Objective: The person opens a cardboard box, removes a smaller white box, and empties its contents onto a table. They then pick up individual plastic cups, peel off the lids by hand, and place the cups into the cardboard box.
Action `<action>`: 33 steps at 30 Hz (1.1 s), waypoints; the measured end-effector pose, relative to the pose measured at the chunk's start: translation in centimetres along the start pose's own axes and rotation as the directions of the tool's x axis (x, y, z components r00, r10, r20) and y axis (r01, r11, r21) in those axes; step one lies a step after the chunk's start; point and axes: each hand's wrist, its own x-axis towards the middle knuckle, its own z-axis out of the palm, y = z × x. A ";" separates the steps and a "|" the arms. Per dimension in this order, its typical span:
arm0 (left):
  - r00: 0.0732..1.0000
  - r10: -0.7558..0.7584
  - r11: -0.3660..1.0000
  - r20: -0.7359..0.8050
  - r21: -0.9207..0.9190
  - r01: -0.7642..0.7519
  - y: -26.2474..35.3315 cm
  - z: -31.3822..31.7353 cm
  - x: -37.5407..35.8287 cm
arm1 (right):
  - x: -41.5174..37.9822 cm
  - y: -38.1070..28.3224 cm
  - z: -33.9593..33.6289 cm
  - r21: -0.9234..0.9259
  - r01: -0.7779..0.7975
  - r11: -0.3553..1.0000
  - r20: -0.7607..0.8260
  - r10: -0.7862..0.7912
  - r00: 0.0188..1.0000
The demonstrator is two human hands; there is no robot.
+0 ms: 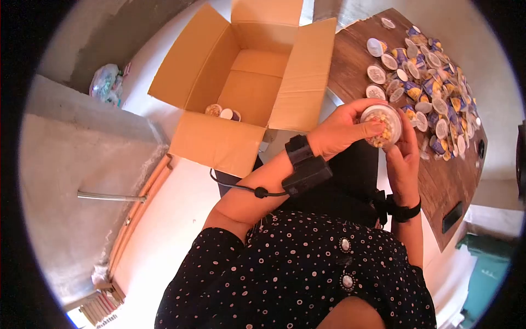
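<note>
"Clear-topped cup (389, 119), just one, raised in front of the person, between the box and the table."

"How is it held?"

"By both hands. The left hand (346, 129) is wrapped round one side, thumb across the top; the right hand (404, 164) grips the opposite edge."

"What's inside?"

"Small yellowish and reddish pieces. The thumb covers some, and I can't make out what they are. The cup's underside is hidden too."

"And the box?"

"One cardboard box (257, 77), four flaps spread, the farthest cut off from sight. Two boxed cups (213, 110) sit by its near side, their lower parts hidden."

"How many on the table (350, 57)?"

"One big heap of cups (433, 88), overlapping too much to count. There's also one dark flat object (452, 217) near the closest corner; I can't tell what it is."

"Anything else?"

"Two black wristbands (298, 149), one per wrist, and one green container (487, 268), partly cut off. A cable (235, 188) trails from the left wrist; its far end is lost from view."
</note>
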 end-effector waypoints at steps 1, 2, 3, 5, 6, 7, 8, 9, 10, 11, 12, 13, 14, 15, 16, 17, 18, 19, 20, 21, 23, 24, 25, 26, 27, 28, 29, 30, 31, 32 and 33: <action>0.999 0.000 1.000 -0.032 0.007 0.000 0.4 0.1 -0.4 | 0.1 -0.1 0.5 0.042 0.006 0.999 0.030 -0.007 1.000; 0.999 0.004 1.000 -0.039 0.004 -0.004 0.6 0.2 -0.7 | 0.1 -0.3 0.8 0.086 0.014 0.996 0.059 -0.019 0.998; 0.998 0.044 0.998 -0.037 0.055 -0.042 0.8 0.1 -1.0 | 0.5 -0.4 1.1 0.050 -0.008 0.999 0.056 0.005 0.998; 0.995 0.089 0.991 -0.037 0.103 -0.084 1.6 -0.3 -1.3 | 1.3 -1.4 2.6 -0.004 -0.001 1.000 0.092 0.001 0.996; 0.992 0.096 0.991 -0.081 0.100 -0.088 2.1 -0.5 -1.6 | 1.7 -1.6 3.5 -0.053 0.012 0.999 0.125 -0.005 0.992; 0.987 0.102 0.991 -0.121 0.095 -0.091 2.7 -0.7 -1.8 | 2.2 -1.4 4.2 -0.059 0.007 0.998 0.127 0.001 0.992; 0.988 0.102 0.992 -0.118 0.083 -0.093 3.6 -1.0 -2.2 | 2.8 -1.2 4.7 -0.147 0.076 0.986 0.194 -0.047 0.980; 0.979 0.101 0.992 -0.176 0.098 -0.085 4.5 -1.4 -2.7 | 3.4 -1.2 5.0 -0.237 0.149 0.960 0.257 -0.086 0.963; 0.969 0.099 0.991 -0.226 0.109 -0.076 5.2 -1.9 -3.0 | 4.1 -1.5 5.3 -0.262 0.147 0.954 0.243 -0.083 0.967; 0.951 0.146 0.980 -0.274 0.172 -0.101 5.7 -2.5 -3.3 | 5.1 -1.9 5.9 -0.211 0.090 0.973 0.305 -0.022 0.952; 0.926 0.195 0.963 -0.322 0.240 -0.119 6.4 -3.2 -3.8 | 6.1 -2.0 6.6 -0.156 0.026 0.987 0.371 0.034 0.928; 0.920 0.218 0.952 -0.326 0.278 -0.127 7.2 -4.1 -4.3 | 7.2 -2.1 7.4 -0.164 0.031 0.986 0.364 0.031 0.931; 0.922 0.220 0.951 -0.320 0.279 -0.130 7.7 -4.7 -4.7 | 8.4 -1.9 8.5 -0.157 -0.028 0.987 0.417 0.092 0.904; 0.884 0.259 0.943 -0.390 0.300 -0.145 8.1 -5.3 -5.3 | 9.4 -1.8 9.6 -0.150 -0.089 0.985 0.476 0.151 0.866; 0.833 0.303 0.933 -0.462 0.324 -0.160 8.5 -5.8 -6.0 | 10.3 -1.5 10.6 -0.147 -0.085 0.985 0.488 0.147 0.861; 0.801 0.337 0.916 -0.494 0.367 -0.158 8.9 -6.5 -6.6 | 11.1 -1.3 11.6 -0.212 -0.044 0.976 0.549 0.156 0.821; 0.791 0.345 0.914 -0.505 0.371 -0.162 9.3 -7.0 -7.1 | 11.9 -1.0 12.6 -0.273 0.000 0.962 0.607 0.172 0.776; 0.761 0.361 0.903 -0.538 0.406 -0.141 9.6 -7.6 -7.7 | 12.8 -0.8 13.6 -0.339 0.151 0.928 0.687 0.134 0.714; 0.730 0.374 0.892 -0.572 0.437 -0.115 9.8 -8.2 -8.3 | 13.6 -0.5 14.7 -0.335 0.148 0.931 0.698 0.140 0.702; 0.719 0.371 0.895 -0.587 0.433 -0.109 10.1 -8.7 -8.9 | 14.2 0.0 15.8 -0.295 0.043 0.954 0.725 0.194 0.661; 0.654 0.385 0.842 -0.651 0.538 0.039 10.9 -9.8 -9.7 | 15.4 1.0 18.3 -0.266 -0.028 0.964 0.754 0.226 0.617; 0.657 0.370 0.849 -0.657 0.526 0.048 11.2 -11.1 -10.3 | 16.0 0.8 19.7 -0.340 0.026 0.940 0.749 0.254 0.612; 0.663 0.390 0.839 -0.639 0.543 0.030 11.6 -12.8 -11.2 | 16.6 0.9 21.2 -0.411 0.080 0.908 0.743 0.283 0.607; 0.673 0.411 0.828 -0.615 0.561 0.008 12.0 -14.2 -11.9 | 17.3 2.9 22.6 -0.283 0.133 0.950 0.785 0.150 0.602; 0.630 0.457 0.830 -0.627 0.556 -0.049 12.4 -14.7 -12.4 | 17.5 2.7 23.9 -0.317 0.019 0.948 0.754 0.240 0.612; 0.581 0.501 0.828 -0.641 0.551 -0.105 12.7 -15.2 -13.1 | 17.9 3.5 24.9 -0.326 0.008 0.945 0.747 0.252 0.615; 0.527 0.471 0.845 -0.707 0.533 -0.040 12.8 -16.8 -14.4 | 18.7 4.5 26.0 -0.280 -0.134 0.951 0.764 0.305 0.568; 0.528 0.459 0.852 -0.715 0.523 -0.033 12.8 -17.0 -15.0 | 19.5 5.3 26.8 -0.232 -0.276 0.933 0.786 0.347 0.512; 0.472 0.513 0.762 -0.717 0.634 0.136 13.0 -16.8 -15.8 | 20.1 6.2 27.4 -0.236 -0.287 0.928 0.783 0.357 0.510; 0.424 0.569 0.641 -0.705 0.703 0.309 13.1 -17.0 -16.4 | 20.7 7.0 27.9 -0.352 -0.248 0.903 0.754 0.430 0.497; 0.450 0.513 0.617 -0.731 0.679 0.399 12.9 -18.3 -17.4 | 21.5 7.9 28.3 -0.464 -0.206 0.862 0.715 0.502 0.487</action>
